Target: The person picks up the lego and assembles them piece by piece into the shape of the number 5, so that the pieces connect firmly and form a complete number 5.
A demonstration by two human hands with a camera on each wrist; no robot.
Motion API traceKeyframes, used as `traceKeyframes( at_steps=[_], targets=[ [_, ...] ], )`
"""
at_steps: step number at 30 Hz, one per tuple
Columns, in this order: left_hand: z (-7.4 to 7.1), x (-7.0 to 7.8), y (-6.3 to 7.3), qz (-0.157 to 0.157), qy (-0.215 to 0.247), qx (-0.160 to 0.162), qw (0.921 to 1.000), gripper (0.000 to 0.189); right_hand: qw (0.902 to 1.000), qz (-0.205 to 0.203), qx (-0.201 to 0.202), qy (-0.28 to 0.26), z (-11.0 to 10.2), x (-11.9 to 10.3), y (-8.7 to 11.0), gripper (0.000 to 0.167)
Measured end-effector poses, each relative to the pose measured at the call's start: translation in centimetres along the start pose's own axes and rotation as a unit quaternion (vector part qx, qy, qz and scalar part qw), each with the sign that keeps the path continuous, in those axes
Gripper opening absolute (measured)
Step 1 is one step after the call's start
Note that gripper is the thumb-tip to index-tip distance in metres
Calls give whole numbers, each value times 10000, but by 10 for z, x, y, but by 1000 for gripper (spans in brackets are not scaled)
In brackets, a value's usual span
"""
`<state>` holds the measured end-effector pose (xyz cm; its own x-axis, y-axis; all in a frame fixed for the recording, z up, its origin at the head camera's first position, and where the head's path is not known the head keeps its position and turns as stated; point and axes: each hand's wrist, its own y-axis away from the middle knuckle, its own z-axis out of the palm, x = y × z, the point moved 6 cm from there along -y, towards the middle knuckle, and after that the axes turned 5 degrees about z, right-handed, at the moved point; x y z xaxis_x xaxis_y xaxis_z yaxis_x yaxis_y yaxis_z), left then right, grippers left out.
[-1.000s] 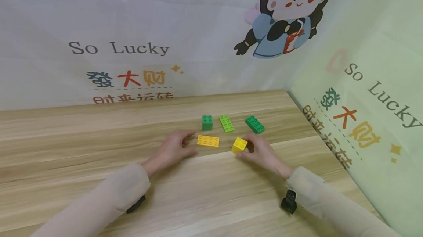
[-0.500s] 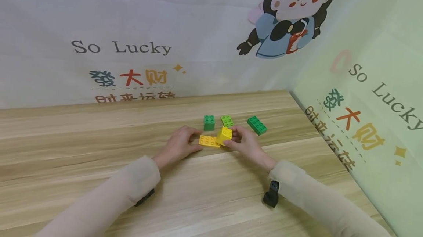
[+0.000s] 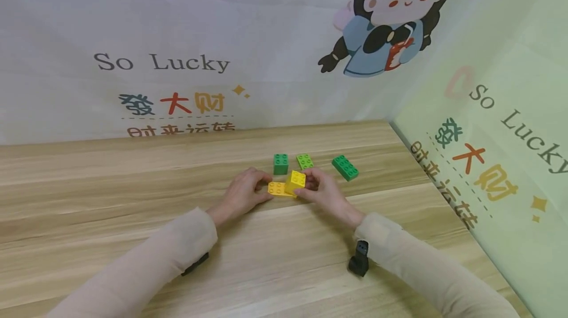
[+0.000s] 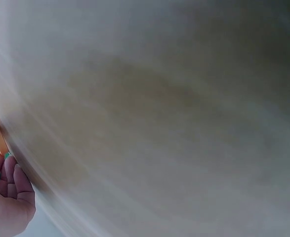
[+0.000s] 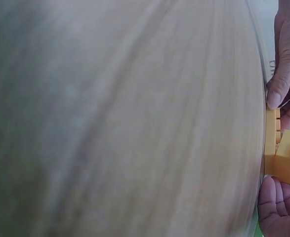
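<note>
A flat orange-yellow building brick (image 3: 276,189) with studs on top lies on the wooden table. My left hand (image 3: 241,194) pinches its left end between thumb and fingers, as the left wrist view shows of the hand (image 4: 9,197) at its lower left edge. On the brick's right part stands a taller yellow building brick (image 3: 295,183), gripped by the thumb and fingers of my right hand (image 3: 326,194). In the right wrist view the taller brick (image 5: 288,160) leans slightly on the flat brick (image 5: 270,140); whether its studs are fully seated I cannot tell.
Behind the hands lie a tall green brick (image 3: 280,164), a flat light green brick (image 3: 304,161) and a dark green brick (image 3: 345,167). A printed cloth (image 3: 275,101) hangs along the table's back edge, another cloth (image 3: 510,160) along its right side.
My right hand has carried the taller yellow brick leftward onto the flat one's right part. My left hand has moved right and taken hold of the flat brick's left end.
</note>
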<state>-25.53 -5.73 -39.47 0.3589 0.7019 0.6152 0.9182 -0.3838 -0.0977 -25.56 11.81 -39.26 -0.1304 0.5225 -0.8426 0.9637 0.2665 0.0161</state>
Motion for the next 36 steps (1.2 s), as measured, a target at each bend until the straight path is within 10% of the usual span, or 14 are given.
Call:
traceKeyframes(
  at_steps=[36],
  targets=[
    [0,1,-6,193,-110,-216,9995,32,9925,-472,-581,962,0,-13,-10,38]
  ],
)
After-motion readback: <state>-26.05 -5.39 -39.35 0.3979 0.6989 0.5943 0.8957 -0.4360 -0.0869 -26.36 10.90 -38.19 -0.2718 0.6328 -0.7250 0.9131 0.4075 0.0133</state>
